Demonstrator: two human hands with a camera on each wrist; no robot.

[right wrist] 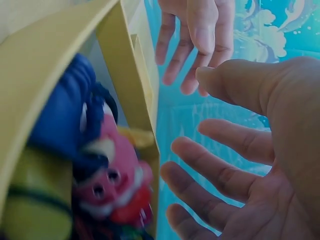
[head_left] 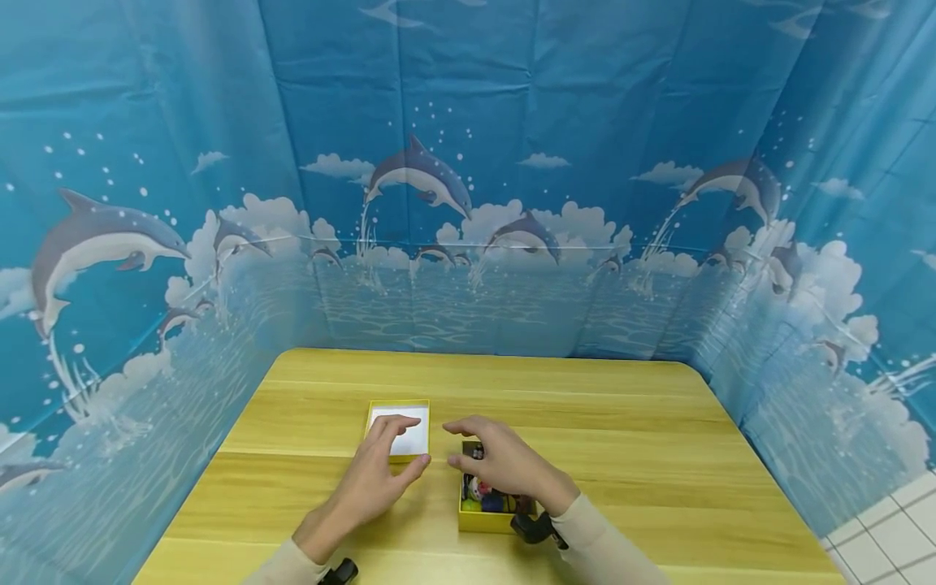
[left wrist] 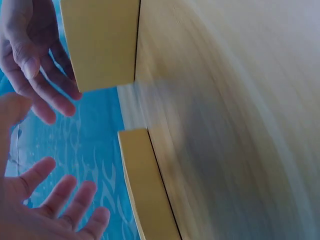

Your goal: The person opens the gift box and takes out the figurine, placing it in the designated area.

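My left hand [head_left: 369, 475] hovers over the near side of a shallow yellow box lid [head_left: 429, 426] with a white inside; its fingers are spread and hold nothing. Above an open yellow box [head_left: 484, 522] is my right hand [head_left: 512, 461], also holding nothing, fingers loosely bent. The two hands face each other with a gap between them. Small toys fill the box: a pink figure [right wrist: 117, 185] with a face, a dark blue piece [right wrist: 65, 107] and a yellow-green piece [right wrist: 37, 200]. My right hand and wrist hide part of the box's contents in the head view.
Box and lid stand apart on a yellow wood-grain table [head_left: 621, 455]. A blue curtain [head_left: 468, 309] printed with dolphins surrounds the table's back and sides. White floor tiles [head_left: 892, 528] show at the lower right.
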